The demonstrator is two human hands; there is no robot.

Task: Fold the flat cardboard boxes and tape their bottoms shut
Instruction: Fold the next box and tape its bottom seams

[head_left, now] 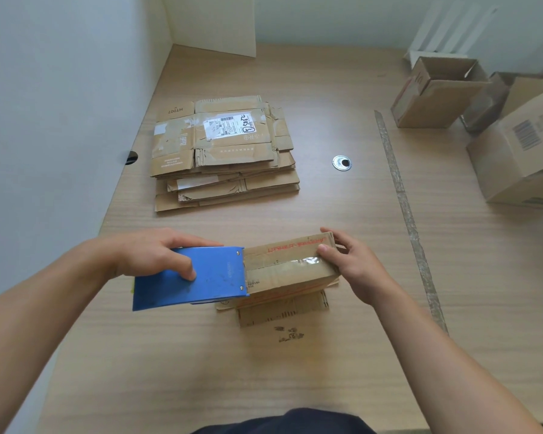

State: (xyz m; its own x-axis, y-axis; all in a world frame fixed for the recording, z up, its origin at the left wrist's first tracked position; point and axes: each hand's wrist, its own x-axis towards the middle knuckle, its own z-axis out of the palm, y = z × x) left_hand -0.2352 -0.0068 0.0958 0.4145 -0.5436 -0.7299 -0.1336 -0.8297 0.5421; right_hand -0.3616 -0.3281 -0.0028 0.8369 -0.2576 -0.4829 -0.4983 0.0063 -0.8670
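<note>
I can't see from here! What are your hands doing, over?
Left hand grips blue tape dispenser. Right hand holds box, thumb on tape. Nothing in the way.

Soft, even daylight, faint shadows, a glint on the clear tape point(298, 262), wide-angle bending at edges.

A wooden table point(326, 371) fills the frame, with a round metal grommet point(341, 162) set in it at two o'clock. A worn strip point(402, 195) runs across the wood from one to four o'clock. Dark scribbles point(290, 335) mark the surface at six. A white wall point(44, 89) rises at ten, and a slatted white rack point(452, 26) leans at one.
</note>
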